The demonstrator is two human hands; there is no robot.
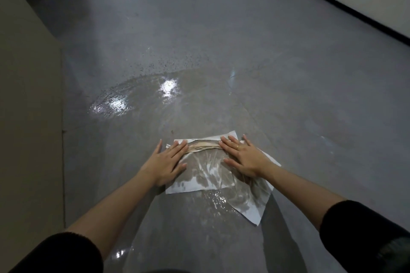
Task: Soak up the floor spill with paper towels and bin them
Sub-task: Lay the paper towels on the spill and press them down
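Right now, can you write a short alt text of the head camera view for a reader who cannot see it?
Two bare hands, the left hand and the right hand, press flat on soaked white paper towels laid over a wide water spill on a grey floor. Wet floor still shines beyond the towels; no bin is visible.

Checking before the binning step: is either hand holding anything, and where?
Nothing held. Left hand and right hand press flat, open, on the towels.

The paper towels (213, 173) were white, blotched grey-brown where soaked; the floor (288, 99) was speckled grey; the sleeves (66, 255) were black.
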